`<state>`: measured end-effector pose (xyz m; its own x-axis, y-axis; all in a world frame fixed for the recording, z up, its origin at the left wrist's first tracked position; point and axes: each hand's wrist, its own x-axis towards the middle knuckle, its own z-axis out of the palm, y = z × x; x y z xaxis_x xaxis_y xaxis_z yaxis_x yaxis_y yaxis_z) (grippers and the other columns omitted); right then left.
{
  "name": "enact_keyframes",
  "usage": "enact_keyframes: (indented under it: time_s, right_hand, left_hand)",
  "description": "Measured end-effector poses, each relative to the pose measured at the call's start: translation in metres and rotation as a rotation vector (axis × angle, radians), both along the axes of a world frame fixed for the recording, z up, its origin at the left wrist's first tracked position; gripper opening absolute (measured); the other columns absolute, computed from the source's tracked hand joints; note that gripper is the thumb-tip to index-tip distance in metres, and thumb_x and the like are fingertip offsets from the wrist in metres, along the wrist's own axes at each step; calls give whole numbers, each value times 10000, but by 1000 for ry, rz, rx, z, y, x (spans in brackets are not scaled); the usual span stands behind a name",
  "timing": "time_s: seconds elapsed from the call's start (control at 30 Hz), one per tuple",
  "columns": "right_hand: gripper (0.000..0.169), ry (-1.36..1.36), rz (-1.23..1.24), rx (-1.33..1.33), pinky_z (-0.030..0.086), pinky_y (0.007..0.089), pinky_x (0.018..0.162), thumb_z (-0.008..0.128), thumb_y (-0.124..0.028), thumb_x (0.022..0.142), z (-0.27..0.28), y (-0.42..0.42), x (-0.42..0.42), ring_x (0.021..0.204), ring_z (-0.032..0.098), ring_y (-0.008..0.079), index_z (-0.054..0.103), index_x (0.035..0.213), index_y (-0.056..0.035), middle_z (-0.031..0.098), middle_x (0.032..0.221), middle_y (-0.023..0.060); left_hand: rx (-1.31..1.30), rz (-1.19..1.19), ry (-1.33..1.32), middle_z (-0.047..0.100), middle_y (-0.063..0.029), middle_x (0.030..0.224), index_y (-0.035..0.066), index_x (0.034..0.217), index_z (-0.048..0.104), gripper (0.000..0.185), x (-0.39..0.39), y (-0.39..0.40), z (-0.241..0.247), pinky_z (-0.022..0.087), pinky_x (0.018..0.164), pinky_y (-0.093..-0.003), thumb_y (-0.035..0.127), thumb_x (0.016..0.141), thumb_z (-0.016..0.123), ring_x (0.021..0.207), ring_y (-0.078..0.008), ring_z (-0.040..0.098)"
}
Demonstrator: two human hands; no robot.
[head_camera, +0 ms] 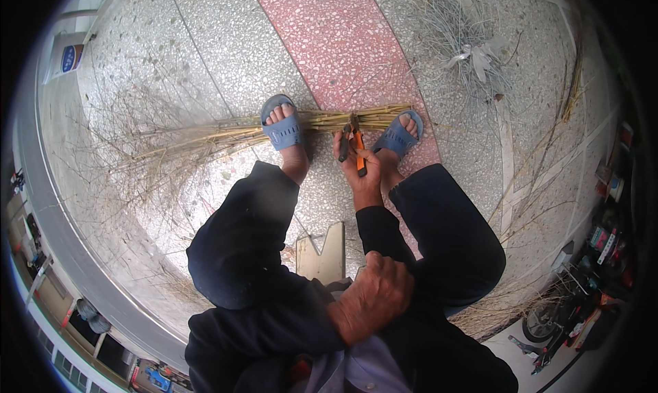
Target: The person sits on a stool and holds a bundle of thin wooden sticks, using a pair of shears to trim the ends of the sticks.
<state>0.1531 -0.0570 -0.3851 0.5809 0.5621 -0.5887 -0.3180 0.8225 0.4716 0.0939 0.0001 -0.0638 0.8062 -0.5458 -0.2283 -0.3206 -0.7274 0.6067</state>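
Observation:
My right hand [366, 174] holds a pair of pliers [360, 149] with orange and black handles, palm turned upward. The tool's dark jaws point away from me, over a bundle of thin yellowish bamboo stems [329, 119] on the floor. Whether the jaws touch a stem cannot be told. My left hand [372, 295] lies across my right forearm, its fingers curled on the dark right sleeve [383, 233]; the fingertips are hidden. My left foot in a blue slipper [284, 128] stands across the bundle. The right slipper [401, 133] is by the stems' cut ends.
Twiggy tops [149, 156] of the stems spread left. A bundle of grey twigs [475, 54], tied with whitish plastic, lies at far right. A notched wooden board [324, 254] sits between my legs. Motorcycles [570, 311] stand at lower right; more brushwood [493, 316] lies near them.

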Motion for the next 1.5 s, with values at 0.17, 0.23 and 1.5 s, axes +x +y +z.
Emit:
enact_keyframes:
  time_s: [0.17,0.23,1.5]
  right_hand:
    - [528,-33,53,6,426,541,1064,455,93,788,0,2,0,1287,465,408,509,1309,24,491,1341,240]
    - [459,43,51,29,461,509,1014,488,90,791,-9,-6,3,1228,505,384,595,1217,-41,533,1253,236]
    - [274,6,85,-141,537,312,789,548,-241,999,-3,11,1,952,637,190,586,1204,-65,641,1036,83]
  left_hand:
    - [30,15,21,525,-73,758,46,823,613,111,1,3,-4,426,689,-345,154,798,605,730,-199,549]
    - [20,56,13,529,-71,768,50,831,613,107,5,2,-8,433,691,-345,149,792,608,744,-199,563]
    - [-211,574,548,668,-45,778,39,953,702,313,102,83,-301,513,651,-305,340,868,702,717,-128,638]
